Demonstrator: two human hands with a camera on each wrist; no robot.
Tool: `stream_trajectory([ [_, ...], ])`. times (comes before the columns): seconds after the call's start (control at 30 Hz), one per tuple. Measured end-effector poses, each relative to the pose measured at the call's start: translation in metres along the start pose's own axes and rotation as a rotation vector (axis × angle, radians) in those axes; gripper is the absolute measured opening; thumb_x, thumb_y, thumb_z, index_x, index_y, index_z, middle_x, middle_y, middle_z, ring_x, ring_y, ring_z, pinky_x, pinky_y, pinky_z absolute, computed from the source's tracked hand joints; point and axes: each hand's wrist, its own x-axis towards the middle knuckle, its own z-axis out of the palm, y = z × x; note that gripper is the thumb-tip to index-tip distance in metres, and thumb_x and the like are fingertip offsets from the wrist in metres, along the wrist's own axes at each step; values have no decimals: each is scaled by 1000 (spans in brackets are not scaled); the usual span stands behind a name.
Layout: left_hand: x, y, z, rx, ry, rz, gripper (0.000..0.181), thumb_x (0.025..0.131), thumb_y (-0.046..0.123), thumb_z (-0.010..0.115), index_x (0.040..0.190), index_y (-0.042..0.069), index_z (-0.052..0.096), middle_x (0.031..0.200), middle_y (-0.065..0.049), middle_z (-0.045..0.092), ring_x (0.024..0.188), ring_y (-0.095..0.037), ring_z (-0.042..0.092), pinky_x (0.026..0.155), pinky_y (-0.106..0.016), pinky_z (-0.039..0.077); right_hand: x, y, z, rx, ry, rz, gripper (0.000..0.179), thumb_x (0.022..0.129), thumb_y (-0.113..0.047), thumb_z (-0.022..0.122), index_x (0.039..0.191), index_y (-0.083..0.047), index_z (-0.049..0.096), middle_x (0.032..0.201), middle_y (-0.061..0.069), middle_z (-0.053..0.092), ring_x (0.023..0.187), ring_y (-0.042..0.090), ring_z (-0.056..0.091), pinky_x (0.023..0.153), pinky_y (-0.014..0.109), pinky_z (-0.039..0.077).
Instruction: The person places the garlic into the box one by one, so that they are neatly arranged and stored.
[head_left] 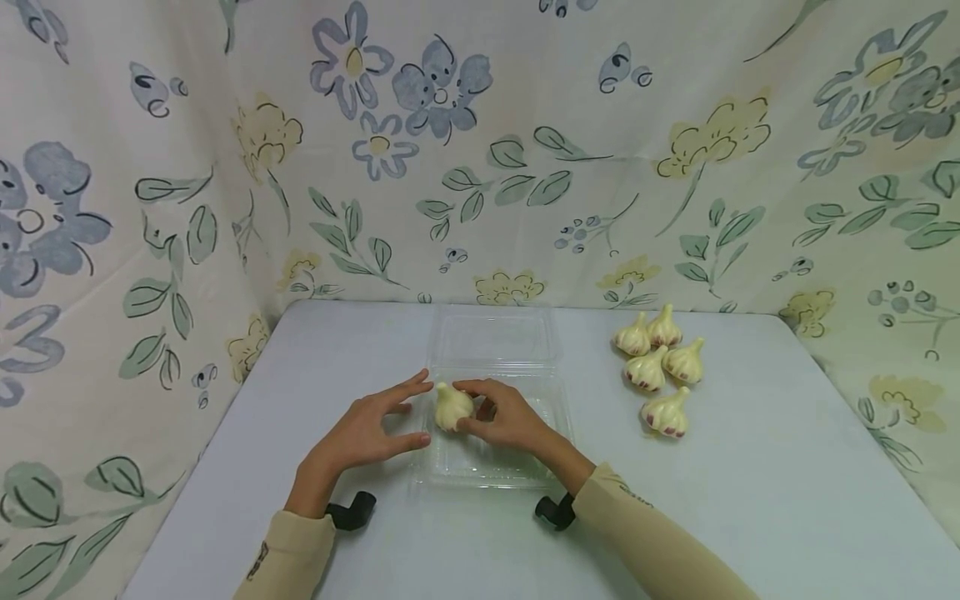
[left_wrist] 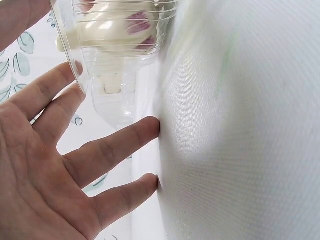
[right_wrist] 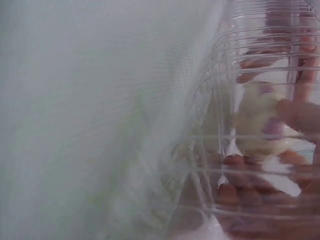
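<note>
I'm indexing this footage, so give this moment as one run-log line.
right hand: holds garlic bulb in clear container | left hand: spread at container's left side | lid: open | other bulbs: five, on table

Ribbed plastic box is gleaming.
Toward two o'clock, garlic bulbs are looking smooth; toward twelve, cloth is hanging matt.

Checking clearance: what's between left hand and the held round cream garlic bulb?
The wall of the clear, ridged plastic box stands between left hand and bulb; left wrist view shows it.
</note>
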Motion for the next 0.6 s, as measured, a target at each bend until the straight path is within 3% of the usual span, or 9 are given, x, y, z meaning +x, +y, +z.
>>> stream_trajectory([
  [0.6,0,0,1,3,10,-4,74,86,41,81,152,33,48,166,13,33,120,-33,69,106,-64,46,1,-3,-3,-5,-33,38,59,90,-24,79,144,-12,58,124,10,70,85,15,64,75,24,53],
])
